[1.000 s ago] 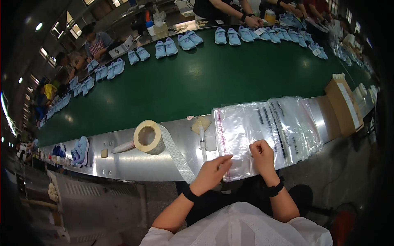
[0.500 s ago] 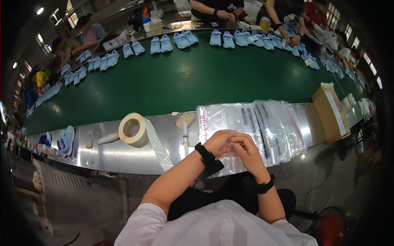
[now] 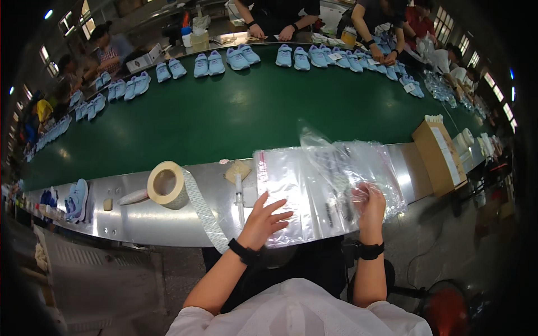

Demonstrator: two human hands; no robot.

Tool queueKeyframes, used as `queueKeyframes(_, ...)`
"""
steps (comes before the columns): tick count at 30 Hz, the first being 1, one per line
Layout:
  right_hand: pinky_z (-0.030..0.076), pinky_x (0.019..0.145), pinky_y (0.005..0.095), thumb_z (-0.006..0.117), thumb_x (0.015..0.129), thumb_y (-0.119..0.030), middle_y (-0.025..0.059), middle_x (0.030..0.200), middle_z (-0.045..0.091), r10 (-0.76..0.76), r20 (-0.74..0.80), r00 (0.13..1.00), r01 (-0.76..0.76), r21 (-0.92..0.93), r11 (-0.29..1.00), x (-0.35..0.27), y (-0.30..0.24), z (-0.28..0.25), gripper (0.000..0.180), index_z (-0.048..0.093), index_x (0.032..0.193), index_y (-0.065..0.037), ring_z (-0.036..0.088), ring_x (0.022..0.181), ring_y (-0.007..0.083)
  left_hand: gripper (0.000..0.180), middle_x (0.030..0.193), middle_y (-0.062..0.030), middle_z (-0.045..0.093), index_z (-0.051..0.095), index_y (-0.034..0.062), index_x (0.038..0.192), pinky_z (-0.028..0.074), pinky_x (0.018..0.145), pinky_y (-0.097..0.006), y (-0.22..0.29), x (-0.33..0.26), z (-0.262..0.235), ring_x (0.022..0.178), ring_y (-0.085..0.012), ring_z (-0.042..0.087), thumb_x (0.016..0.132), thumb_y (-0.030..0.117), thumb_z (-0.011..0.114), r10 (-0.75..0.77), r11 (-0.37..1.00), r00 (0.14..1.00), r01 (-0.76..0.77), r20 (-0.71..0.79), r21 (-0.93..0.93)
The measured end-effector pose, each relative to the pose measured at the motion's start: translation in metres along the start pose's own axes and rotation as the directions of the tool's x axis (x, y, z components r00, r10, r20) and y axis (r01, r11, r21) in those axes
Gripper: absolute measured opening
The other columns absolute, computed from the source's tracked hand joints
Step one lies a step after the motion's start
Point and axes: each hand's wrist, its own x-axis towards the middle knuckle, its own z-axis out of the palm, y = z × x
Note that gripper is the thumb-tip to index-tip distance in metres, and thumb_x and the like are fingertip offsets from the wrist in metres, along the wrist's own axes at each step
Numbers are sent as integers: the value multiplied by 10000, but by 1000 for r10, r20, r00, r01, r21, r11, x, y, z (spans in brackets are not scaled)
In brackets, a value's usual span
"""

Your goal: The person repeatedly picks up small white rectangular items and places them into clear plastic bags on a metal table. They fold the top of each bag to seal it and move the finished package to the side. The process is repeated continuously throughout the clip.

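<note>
My left hand [image 3: 268,222] is open, fingers spread, at the left front edge of a stack of clear plastic bags [image 3: 280,173] with a pink strip. My right hand [image 3: 371,208] is closed on a clear plastic bag [image 3: 320,147], its fingertips partly behind the film. This bag has dark print and stands partly raised, its far corner tilting up over the green surface. More clear bags [image 3: 392,193] lie beneath and to the right. Left of the stack lie a syringe [image 3: 239,203] and a roll of white labels [image 3: 168,186], its strip hanging toward the table's front edge.
Across the green conveyor belt [image 3: 224,117] stand rows of light blue shoes [image 3: 208,64], with several co-workers behind them. An open cardboard box [image 3: 440,157] is at the right. A few shoes [image 3: 77,199] stand at the left end of the metal table [image 3: 129,221].
My hands were together above the bags and have moved apart. The left opened and went left; the right went right and took hold of a bag, now partly lifted. The view has shifted slightly.
</note>
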Motion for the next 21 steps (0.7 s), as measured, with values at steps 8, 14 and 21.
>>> queueKeyframes(8, 449, 782, 361, 607, 827, -135, 175, 1105, 510, -503, -196, 842, 89, -869, 488, 51, 45, -166, 408, 485, 1167, 56, 536, 862, 257, 323, 814, -133, 658, 604, -28, 966, 536, 659, -305, 7, -114, -80, 747, -237, 661, 962, 241, 424, -333, 918, 940, 340, -69, 204)
queueKeyframes(14, 392, 896, 342, 523, 866, -48, 115, 1226, 494, -628, 200, 752, 539, -735, 411, -39, 7, -34, 330, 504, 1192, -5, 478, 1111, 243, 366, 996, -81, 583, 528, -30, 1070, 470, 810, -278, -45, -132, -118, 860, -165, 584, 862, 252, 635, 325, 725, 900, -40, -290, 688)
queueKeyframes(21, 464, 731, 280, 568, 856, -119, 130, 926, 624, 218, 917, 334, 430, -354, 830, -127, 37, 85, 195, 597, 1002, 7, 603, 830, 181, 166, 979, -98, 625, 531, 20, 1033, 533, 749, -313, -7, -125, -54, 851, -182, 630, 950, 147, 465, 41, 996, 967, -20, -251, 88)
